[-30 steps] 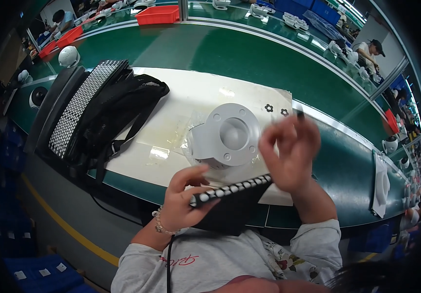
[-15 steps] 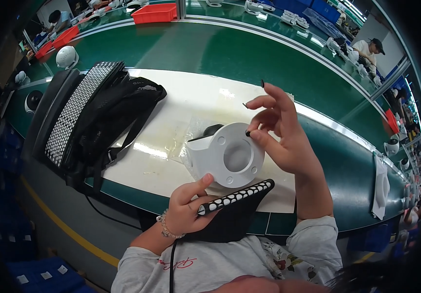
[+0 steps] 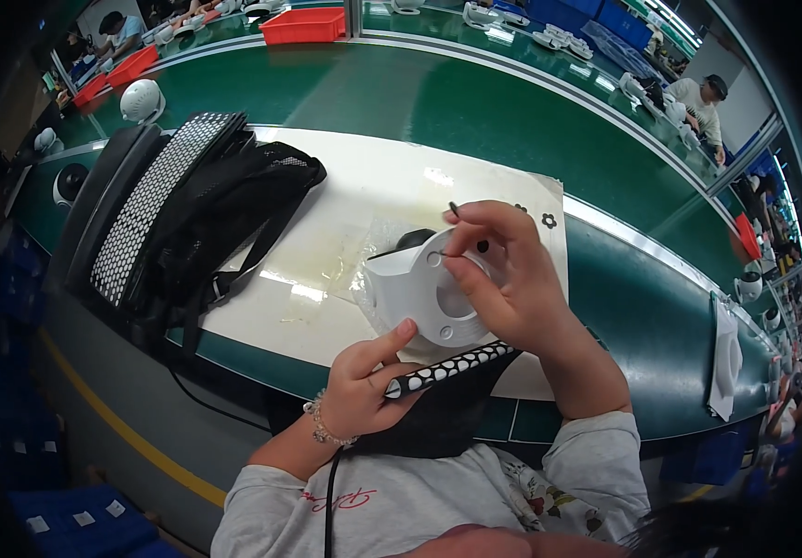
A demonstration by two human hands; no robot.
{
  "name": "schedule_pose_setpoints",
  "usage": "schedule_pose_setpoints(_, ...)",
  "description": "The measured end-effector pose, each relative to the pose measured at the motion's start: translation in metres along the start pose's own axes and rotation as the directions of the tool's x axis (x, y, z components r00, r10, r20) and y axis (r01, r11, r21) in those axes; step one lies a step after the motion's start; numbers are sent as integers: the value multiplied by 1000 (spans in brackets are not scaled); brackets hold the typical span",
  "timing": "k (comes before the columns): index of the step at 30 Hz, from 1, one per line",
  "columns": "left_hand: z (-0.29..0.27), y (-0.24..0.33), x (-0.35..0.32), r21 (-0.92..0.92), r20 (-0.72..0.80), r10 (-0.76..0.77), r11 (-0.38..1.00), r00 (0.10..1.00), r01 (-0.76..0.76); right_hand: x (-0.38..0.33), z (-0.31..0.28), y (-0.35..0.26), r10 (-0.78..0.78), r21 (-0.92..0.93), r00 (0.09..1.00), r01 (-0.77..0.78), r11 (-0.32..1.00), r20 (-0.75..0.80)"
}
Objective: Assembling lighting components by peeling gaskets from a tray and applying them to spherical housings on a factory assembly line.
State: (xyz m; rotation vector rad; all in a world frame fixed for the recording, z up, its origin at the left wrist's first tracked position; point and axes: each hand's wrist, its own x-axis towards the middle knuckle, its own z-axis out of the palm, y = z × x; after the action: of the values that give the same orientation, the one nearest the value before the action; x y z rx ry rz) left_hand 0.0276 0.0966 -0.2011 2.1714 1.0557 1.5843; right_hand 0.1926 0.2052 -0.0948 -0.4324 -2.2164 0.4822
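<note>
A white round plastic housing (image 3: 410,288) with a wide central opening lies tilted on clear bubble wrap (image 3: 361,246). Shallow round recesses ring its face, and a small black round pad (image 3: 483,246) shows on it by the opening. Over the upper recess, my right hand (image 3: 517,284) pinches a thin dark piece, apparently another pad seen edge-on. One more black pad (image 3: 454,209) clings to a raised fingertip. My left hand (image 3: 368,391) is closed round a black sheet with white round spots (image 3: 452,368), its thumb against the housing's lower edge.
Black bags or folded sheets (image 3: 168,205), one strip white-spotted, are heaped at left on the white board (image 3: 326,186). Beyond runs a green conveyor (image 3: 457,121) behind a metal rail. A white dome device (image 3: 142,100) and red bins (image 3: 303,26) stand farther off. People sit beyond.
My right hand has swung down and left onto the housing's upper recess, uncovering the black pad on its face. My left hand keeps its hold. The whole view has shifted slightly.
</note>
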Motion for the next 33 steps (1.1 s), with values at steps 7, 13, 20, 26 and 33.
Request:
schedule_pose_setpoints(7, 1, 1, 2, 13, -11, 24, 1000, 1000, -24, 4, 6, -5, 282, 291, 949, -312, 904, 142)
schedule_pose_setpoints(13, 4, 6, 4, 17, -88, -55, 998, 995, 57, -3, -10, -12, 106, -9, 982, -106, 994, 156)
schedule_pose_setpoints(20, 2, 7, 6, -8, -72, -68, 998, 995, 68, -25, -4, -19, 105, -66, 983, -96, 993, 152)
schedule_pose_setpoints(26, 0, 9, 9, 1, -33, -72, 997, 997, 72, -41, 1, -20, 198, -40, 972, -194, 980, 129)
schedule_pose_setpoints(33, -1, 8, 10, 13, -32, -77, 997, 997, 77, -42, 3, -23, 255, -90, 951, -243, 966, 174)
